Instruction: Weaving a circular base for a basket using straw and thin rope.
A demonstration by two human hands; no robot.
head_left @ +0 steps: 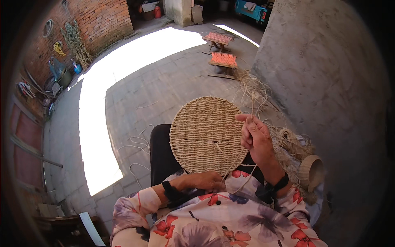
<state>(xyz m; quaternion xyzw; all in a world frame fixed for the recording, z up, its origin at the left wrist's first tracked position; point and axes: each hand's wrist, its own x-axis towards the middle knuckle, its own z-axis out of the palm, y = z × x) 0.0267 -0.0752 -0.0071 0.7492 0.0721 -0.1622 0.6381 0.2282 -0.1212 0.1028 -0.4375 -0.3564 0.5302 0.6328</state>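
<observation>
Woven disc on lap.
Right fingers closed on cord beside disc's right rim; left fingers at near rim, grip undetermined.

Woven disc: coarse twisted fibre, matt, ribbed. Wall: rough, matt, cement-like. Shirt: smooth cloth.

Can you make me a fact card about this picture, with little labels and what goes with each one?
Main thing: round woven straw-coloured disc, on the lap
Right grip: raised by the disc's right side, thumb and finger pinching a pale strand
Left grip: low, at the disc's near edge; what it holds is unclear
Stools: front stool, orange seat; back stool, pinkish-red seat
Floor: grey paving, bright sunlit patch
Clothes: flowered shirt
</observation>
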